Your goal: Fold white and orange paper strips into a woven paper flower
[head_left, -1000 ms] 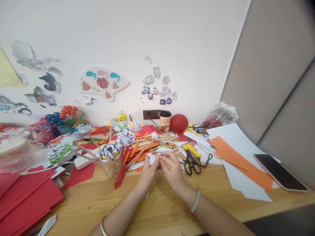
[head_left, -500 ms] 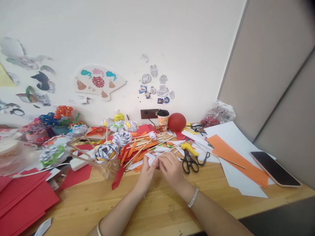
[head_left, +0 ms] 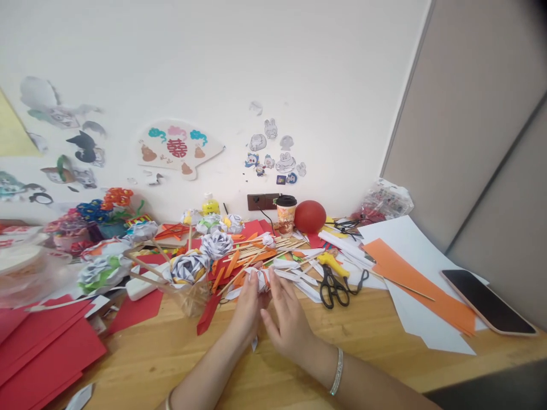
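A small white and orange folded-paper flower (head_left: pixel 261 279) sits between my two hands over the front of the table. My left hand (head_left: pixel 248 310) holds it from the left, its fingers partly hidden behind the paper. On the other side my right hand (head_left: pixel 287 319) cups the flower with its fingers pressed against the paper, the thumb lower and apart. A pale strip tip pokes out below my hands. Just beyond lie white paper strips (head_left: pixel 305 285), orange paper pieces (head_left: pixel 233 263) and thin wooden sticks (head_left: pixel 252 245).
Black-handled scissors (head_left: pixel 333 287) and a yellow glue gun (head_left: pixel 331 263) lie right of my hands. Finished paper roses (head_left: pixel 188 266) stand in a clear container (head_left: pixel 192 299) at left. Red sheets (head_left: pixel 51 353), a lidded cup (head_left: pixel 285 216), a red balloon (head_left: pixel 310 217) and a phone (head_left: pixel 487 299) surround the workspace.
My right hand has gone from pinching at the paper to cupping it with straighter fingers. More orange and white of the flower shows between my hands. The view has shifted slightly.
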Action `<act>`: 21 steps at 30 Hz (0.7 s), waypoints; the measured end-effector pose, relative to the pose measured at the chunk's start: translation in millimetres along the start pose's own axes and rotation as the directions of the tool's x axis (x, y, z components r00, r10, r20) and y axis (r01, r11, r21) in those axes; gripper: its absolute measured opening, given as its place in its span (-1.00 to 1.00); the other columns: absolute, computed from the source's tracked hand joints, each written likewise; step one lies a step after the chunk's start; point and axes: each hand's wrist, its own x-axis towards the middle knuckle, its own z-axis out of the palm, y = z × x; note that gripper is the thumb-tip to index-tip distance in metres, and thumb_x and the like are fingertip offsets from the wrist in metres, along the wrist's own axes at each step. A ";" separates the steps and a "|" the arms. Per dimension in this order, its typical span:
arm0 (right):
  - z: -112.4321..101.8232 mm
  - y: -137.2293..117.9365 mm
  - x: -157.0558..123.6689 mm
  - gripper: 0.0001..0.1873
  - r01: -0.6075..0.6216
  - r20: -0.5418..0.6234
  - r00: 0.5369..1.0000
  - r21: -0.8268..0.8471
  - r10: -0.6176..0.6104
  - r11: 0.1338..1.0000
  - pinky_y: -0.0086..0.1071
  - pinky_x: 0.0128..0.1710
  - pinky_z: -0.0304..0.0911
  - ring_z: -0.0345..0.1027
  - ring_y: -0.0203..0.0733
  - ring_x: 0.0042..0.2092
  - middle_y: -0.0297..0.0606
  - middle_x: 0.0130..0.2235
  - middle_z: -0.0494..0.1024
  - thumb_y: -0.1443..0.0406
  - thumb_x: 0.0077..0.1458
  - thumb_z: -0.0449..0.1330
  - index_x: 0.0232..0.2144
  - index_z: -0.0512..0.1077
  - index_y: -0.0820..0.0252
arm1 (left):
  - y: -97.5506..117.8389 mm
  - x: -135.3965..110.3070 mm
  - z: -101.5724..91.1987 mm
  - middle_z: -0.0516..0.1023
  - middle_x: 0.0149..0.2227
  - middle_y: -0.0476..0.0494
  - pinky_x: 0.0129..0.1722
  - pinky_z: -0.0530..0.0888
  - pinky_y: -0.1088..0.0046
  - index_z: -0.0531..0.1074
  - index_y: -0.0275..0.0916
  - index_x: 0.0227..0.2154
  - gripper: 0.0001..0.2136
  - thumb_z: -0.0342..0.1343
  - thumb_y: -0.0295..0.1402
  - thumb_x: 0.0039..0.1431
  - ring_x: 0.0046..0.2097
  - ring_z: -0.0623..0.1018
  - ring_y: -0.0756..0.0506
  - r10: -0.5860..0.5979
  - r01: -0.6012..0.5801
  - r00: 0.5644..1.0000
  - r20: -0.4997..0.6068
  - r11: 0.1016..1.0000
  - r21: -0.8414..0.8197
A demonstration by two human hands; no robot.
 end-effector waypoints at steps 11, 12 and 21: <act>-10.4 3.1 1.5 -0.45 0.159 -0.103 0.983 0.104 -0.149 0.982 -0.19 -0.04 0.23 0.21 -0.16 0.01 -0.17 -0.07 0.41 0.49 0.03 -0.12 0.10 0.07 0.18 | 15.4 -0.6 1.2 0.47 -0.38 -0.08 -0.23 0.41 0.36 0.26 -0.23 -0.10 -0.62 -0.02 -0.15 0.05 -0.34 0.48 -0.05 -0.113 0.127 0.990 0.081 0.974 -0.188; -13.7 4.0 2.2 -0.48 0.144 -0.134 0.983 0.125 -0.127 0.982 -0.20 -0.09 0.26 0.27 -0.17 -0.05 -0.20 -0.14 0.46 0.49 0.03 -0.12 0.06 0.14 0.15 | 16.7 -0.3 0.9 0.46 -0.41 -0.06 -0.25 0.41 0.36 0.26 -0.23 -0.10 -0.64 -0.02 -0.17 0.06 -0.36 0.47 -0.04 -0.104 0.123 0.989 0.106 0.973 -0.197; -17.1 5.8 14.8 -0.50 0.049 -0.017 0.999 -0.057 -0.050 0.997 -0.05 0.04 0.04 0.01 -0.03 0.11 -0.05 0.08 0.22 0.31 0.06 -0.03 0.08 0.11 0.30 | 8.7 0.5 -0.7 0.50 -0.27 -0.08 -0.18 0.38 0.36 0.30 -0.18 -0.10 -0.65 -0.07 -0.16 0.07 -0.28 0.48 -0.06 -0.150 0.163 0.982 0.118 0.981 -0.109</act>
